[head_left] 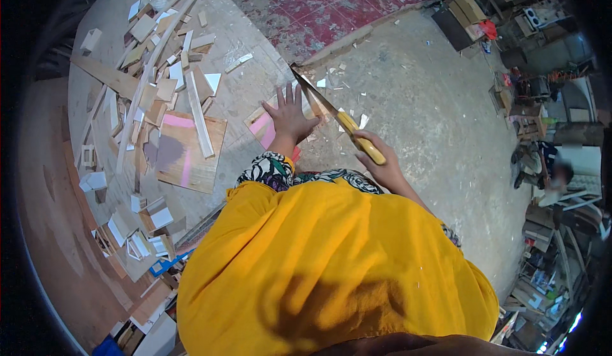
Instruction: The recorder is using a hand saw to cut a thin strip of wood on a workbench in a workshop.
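My left hand [291, 121] lies flat with its fingers spread, pressing on a thin wooden board [260, 126] marked with pink paint at the table's edge. My right hand [385, 163] is wrapped round the yellow handle of a handsaw [347, 121]. The saw's long blade slants up and left, past my left fingers, its tip near the table's corner. The blade is by the board's right side; whether its teeth touch the wood I cannot make out. Left of my hands, a bigger plywood piece [213, 171] with pink stripes lies on the worktable.
Wood offcuts and long strips [153, 75] are heaped over the worktable's [248, 37] left side. Wood chips litter the concrete floor [433, 107] to the right. Cardboard boxes [468, 10] stand at the far right. Another person [542, 168] is at the right edge among clutter.
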A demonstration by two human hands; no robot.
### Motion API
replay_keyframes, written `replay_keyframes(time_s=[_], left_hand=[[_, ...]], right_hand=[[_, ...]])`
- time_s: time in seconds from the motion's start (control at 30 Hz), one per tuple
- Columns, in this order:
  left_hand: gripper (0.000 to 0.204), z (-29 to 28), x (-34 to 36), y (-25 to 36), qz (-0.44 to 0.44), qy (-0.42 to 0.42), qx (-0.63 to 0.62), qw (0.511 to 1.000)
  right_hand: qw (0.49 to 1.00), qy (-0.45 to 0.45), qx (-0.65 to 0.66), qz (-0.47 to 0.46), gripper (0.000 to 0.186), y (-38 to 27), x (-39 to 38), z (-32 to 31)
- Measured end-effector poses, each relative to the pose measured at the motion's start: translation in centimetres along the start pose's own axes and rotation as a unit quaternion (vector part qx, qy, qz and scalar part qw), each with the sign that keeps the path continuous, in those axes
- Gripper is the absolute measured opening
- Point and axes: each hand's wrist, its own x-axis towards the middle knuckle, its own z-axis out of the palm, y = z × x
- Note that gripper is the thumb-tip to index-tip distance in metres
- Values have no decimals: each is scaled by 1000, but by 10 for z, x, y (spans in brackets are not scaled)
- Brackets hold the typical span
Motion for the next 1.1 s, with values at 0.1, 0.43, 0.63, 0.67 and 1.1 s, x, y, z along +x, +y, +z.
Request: replay_keyframes(time_s=[0.1, 0.43, 0.63, 0.67, 1.1], left_hand=[[100, -2, 0, -3, -4, -16, -1, 1000], [103, 6, 3, -3, 18, -8, -4, 1000], [102, 3, -1, -3, 16, -20, -14, 1000], [102, 3, -3, -2, 13, -9, -16, 1000], [102, 15, -9, -3, 4, -5, -14, 1000]], right_hand=[[999, -22, 1, 48, 38, -28, -20, -25], [995, 8, -9, 95, 37, -33, 8, -29], [994, 2, 12, 105, 36, -31, 17, -25], [994, 0, 21, 106, 37, -31, 14, -25], [987, -11, 31, 157, 37, -61, -14, -39]])
